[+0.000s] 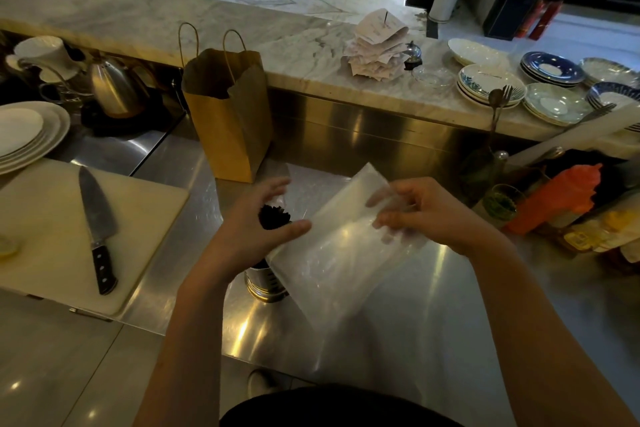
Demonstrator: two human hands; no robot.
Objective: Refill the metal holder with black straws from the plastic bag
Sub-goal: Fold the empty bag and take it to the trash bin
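Note:
My left hand (258, 224) is closed around a bundle of black straws (273, 217), whose open ends show between thumb and fingers. The bundle stands upright over the round metal holder (265, 286) on the steel counter; its lower part is hidden behind my hand and the bag. My right hand (424, 215) pinches the upper edge of the clear plastic bag (341, 253), which hangs slanted between both hands and looks nearly empty. The bag's left edge touches my left thumb.
A brown paper bag (228, 114) stands just behind the hands. A large knife (97, 225) lies on a white cutting board (45, 246) at the left, beside stacked plates (27, 135) and a kettle (114, 87). Bottles and an orange container (561, 198) crowd the right.

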